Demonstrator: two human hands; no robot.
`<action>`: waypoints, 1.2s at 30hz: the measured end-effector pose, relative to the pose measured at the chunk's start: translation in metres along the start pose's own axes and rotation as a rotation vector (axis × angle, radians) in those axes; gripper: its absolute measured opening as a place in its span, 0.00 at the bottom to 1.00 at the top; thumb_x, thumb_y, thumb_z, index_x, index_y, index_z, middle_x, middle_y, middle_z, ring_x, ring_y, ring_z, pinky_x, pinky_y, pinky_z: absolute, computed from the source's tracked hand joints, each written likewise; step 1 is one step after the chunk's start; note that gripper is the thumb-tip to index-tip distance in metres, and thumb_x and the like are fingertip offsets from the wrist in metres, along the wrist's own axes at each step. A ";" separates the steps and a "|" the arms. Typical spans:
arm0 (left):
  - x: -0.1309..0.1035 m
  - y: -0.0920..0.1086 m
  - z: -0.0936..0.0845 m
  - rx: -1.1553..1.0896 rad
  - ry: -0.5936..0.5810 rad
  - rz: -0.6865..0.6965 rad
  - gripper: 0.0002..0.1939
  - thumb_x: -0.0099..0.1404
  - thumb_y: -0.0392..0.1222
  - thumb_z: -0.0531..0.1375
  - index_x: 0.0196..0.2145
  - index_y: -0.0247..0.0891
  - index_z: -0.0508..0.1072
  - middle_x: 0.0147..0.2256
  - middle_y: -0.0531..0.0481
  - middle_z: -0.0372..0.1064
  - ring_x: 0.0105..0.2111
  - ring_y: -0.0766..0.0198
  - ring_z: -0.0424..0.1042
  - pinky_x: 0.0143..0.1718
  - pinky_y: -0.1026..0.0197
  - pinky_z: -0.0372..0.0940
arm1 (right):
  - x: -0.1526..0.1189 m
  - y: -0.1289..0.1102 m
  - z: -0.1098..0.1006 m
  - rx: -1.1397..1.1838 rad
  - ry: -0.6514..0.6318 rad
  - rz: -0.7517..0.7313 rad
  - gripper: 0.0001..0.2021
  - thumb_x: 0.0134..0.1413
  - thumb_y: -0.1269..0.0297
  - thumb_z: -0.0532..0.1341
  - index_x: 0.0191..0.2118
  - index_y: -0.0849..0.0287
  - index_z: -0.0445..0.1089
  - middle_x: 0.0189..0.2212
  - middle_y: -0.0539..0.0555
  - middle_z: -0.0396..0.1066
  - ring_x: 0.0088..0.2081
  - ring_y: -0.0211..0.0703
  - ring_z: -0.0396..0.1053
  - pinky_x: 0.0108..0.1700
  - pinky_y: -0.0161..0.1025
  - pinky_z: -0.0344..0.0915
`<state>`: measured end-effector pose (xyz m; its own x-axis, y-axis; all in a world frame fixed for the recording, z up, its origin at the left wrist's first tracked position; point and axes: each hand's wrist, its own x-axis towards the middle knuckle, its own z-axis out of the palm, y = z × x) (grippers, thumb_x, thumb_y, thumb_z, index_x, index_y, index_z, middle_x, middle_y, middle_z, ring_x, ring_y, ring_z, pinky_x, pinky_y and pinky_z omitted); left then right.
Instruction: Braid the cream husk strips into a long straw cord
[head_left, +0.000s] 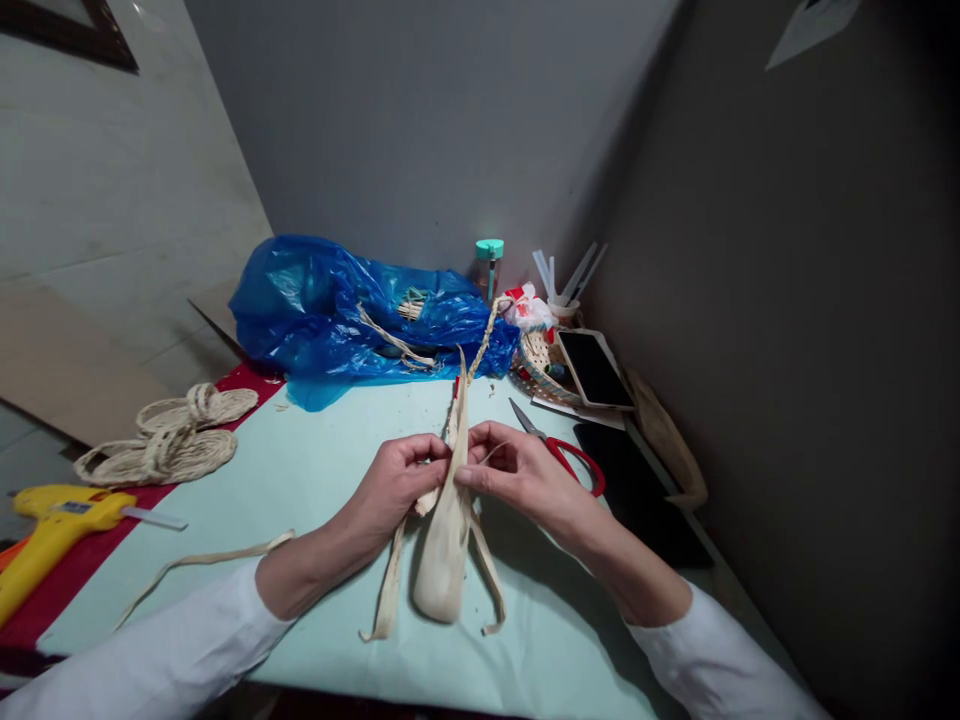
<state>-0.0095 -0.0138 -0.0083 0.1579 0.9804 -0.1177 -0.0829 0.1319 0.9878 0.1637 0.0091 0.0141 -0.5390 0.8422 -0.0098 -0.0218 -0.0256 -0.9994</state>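
In the middle of the head view, a pale dried husk strip [442, 575] stands between my two hands, wide at the near end and tapering to a point at the far end. My left hand [409, 475] pinches it from the left side. From the right, my right hand [517, 475] grips it with thumb and fingers. Two narrower husk strips [388, 595] hang down on either side of the wide one. A braided cord [486, 345] runs from behind the hands towards the back. What lies under my fingers is partly hidden.
Red-handled scissors [574, 462] lie right of my hands, beside a black flat pad [637, 490]. Behind are a blue plastic bag [322, 300], a basket [555, 375] and a tablet [592, 368]. Woven sandals [176, 435] and a yellow glue gun [71, 515] sit left.
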 end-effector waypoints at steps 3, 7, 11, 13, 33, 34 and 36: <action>0.000 0.000 0.001 -0.025 -0.014 -0.021 0.14 0.51 0.47 0.66 0.29 0.35 0.71 0.25 0.53 0.67 0.26 0.67 0.65 0.27 0.66 0.58 | -0.001 0.001 0.003 -0.089 -0.001 -0.035 0.13 0.46 0.58 0.66 0.33 0.61 0.66 0.27 0.48 0.64 0.30 0.36 0.61 0.34 0.34 0.58; -0.001 0.001 0.000 -0.010 -0.024 -0.057 0.17 0.56 0.53 0.62 0.29 0.35 0.70 0.20 0.56 0.58 0.19 0.73 0.53 0.19 0.69 0.45 | -0.002 0.002 0.000 -0.182 0.045 -0.017 0.11 0.49 0.58 0.63 0.30 0.61 0.64 0.26 0.48 0.61 0.29 0.36 0.58 0.32 0.34 0.56; -0.001 0.004 -0.001 0.031 -0.028 -0.044 0.17 0.57 0.53 0.62 0.30 0.34 0.71 0.21 0.57 0.58 0.18 0.75 0.49 0.18 0.68 0.41 | 0.000 0.006 -0.006 -0.236 0.069 0.005 0.12 0.50 0.58 0.62 0.29 0.61 0.63 0.25 0.47 0.61 0.28 0.35 0.57 0.30 0.34 0.54; -0.001 0.005 -0.001 0.088 -0.025 -0.013 0.15 0.55 0.50 0.64 0.30 0.34 0.71 0.23 0.55 0.60 0.20 0.74 0.53 0.20 0.68 0.45 | 0.001 0.007 -0.006 -0.160 0.037 0.023 0.13 0.48 0.57 0.64 0.29 0.61 0.63 0.23 0.46 0.59 0.27 0.34 0.56 0.29 0.33 0.52; -0.003 0.003 -0.002 0.144 -0.074 -0.022 0.11 0.58 0.48 0.60 0.29 0.35 0.69 0.18 0.59 0.50 0.17 0.73 0.47 0.19 0.67 0.43 | 0.002 0.010 -0.002 -0.101 0.044 0.042 0.13 0.46 0.56 0.64 0.26 0.61 0.63 0.22 0.45 0.57 0.26 0.33 0.53 0.29 0.33 0.49; -0.002 0.002 -0.002 0.146 -0.072 -0.019 0.11 0.58 0.47 0.60 0.29 0.35 0.69 0.18 0.59 0.50 0.18 0.73 0.47 0.19 0.67 0.42 | 0.002 0.010 -0.001 -0.118 0.054 0.049 0.13 0.46 0.57 0.64 0.26 0.61 0.64 0.22 0.45 0.56 0.25 0.33 0.52 0.29 0.33 0.48; -0.002 0.000 -0.003 0.150 -0.066 -0.014 0.09 0.57 0.45 0.60 0.29 0.35 0.70 0.18 0.59 0.50 0.18 0.73 0.47 0.19 0.66 0.42 | 0.001 0.010 0.000 -0.128 0.057 0.062 0.12 0.46 0.58 0.63 0.26 0.61 0.64 0.22 0.45 0.57 0.25 0.33 0.52 0.29 0.34 0.48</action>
<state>-0.0125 -0.0150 -0.0089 0.2228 0.9663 -0.1291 0.0672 0.1169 0.9909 0.1624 0.0099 0.0038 -0.4876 0.8703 -0.0695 0.1198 -0.0122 -0.9927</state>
